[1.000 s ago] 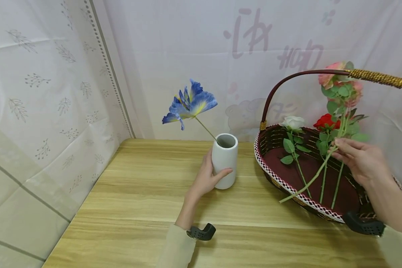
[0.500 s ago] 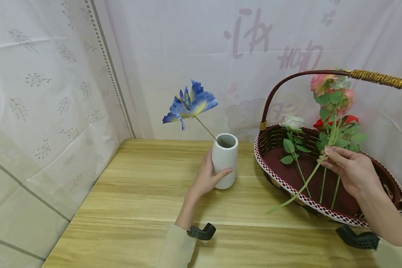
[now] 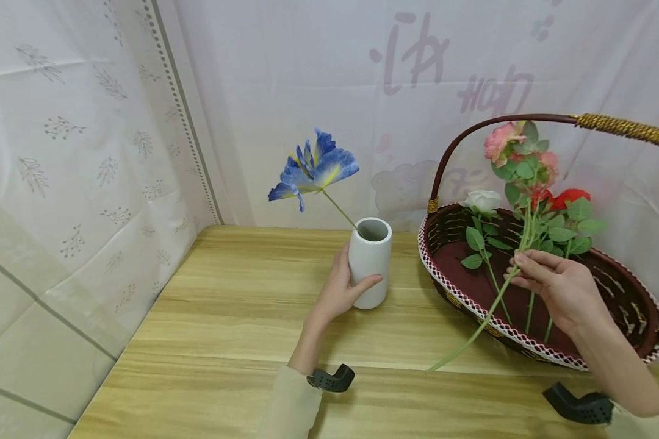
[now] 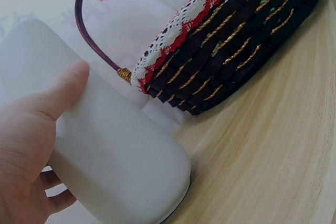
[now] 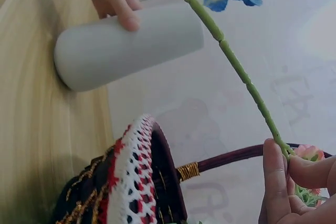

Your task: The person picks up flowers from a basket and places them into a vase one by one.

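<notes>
A white vase (image 3: 369,268) stands upright on the wooden table, and my left hand (image 3: 342,286) grips its side, thumb across the front. One blue flower (image 3: 314,167) leans leftward out of the vase mouth. Over the basket, my right hand (image 3: 560,286) pinches the green stem of a pink flower spray (image 3: 522,155) between thumb and fingers. Its blooms point up, and the bare stem end (image 5: 231,56) slants down to the left, past the basket rim. The left wrist view shows the left thumb (image 4: 71,85) lying along the vase.
A dark woven basket (image 3: 472,314) with white-and-red lace trim stands to the right, its arched handle (image 3: 472,129) rising above. Inside lie a white rose (image 3: 480,201) and red roses (image 3: 571,198). Patterned curtains hang behind and at the left of the table (image 3: 208,341).
My right hand has moved left and down, carrying the pink flower spray, so its stem end now reaches further left over the table. The left hand and vase have stayed put.
</notes>
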`<action>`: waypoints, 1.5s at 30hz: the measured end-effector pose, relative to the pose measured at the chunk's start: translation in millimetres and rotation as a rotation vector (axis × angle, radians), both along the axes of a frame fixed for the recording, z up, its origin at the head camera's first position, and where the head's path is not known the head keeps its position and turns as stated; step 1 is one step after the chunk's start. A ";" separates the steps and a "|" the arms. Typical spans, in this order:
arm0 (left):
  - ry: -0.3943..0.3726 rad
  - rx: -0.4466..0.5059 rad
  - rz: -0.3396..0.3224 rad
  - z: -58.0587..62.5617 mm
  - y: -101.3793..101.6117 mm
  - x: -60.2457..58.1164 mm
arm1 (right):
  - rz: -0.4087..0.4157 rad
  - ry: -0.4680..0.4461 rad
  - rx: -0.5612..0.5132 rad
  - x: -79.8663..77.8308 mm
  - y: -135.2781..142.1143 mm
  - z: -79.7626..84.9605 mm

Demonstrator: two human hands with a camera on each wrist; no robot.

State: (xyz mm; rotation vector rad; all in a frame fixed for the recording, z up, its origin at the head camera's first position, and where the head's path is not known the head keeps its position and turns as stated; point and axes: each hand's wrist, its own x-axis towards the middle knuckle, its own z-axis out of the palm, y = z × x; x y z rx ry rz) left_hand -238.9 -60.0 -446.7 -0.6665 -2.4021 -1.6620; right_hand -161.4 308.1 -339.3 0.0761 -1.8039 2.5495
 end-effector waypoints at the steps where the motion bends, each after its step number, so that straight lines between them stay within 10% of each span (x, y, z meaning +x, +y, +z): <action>1: -0.005 -0.002 0.003 0.0 0.0 0.0 | -0.001 -0.004 0.010 0.7 -1.5 -0.2; 45: 0.003 0.008 0.005 -0.8 -0.3 0.4 | 0.069 0.152 0.289 25.2 -70.2 9.4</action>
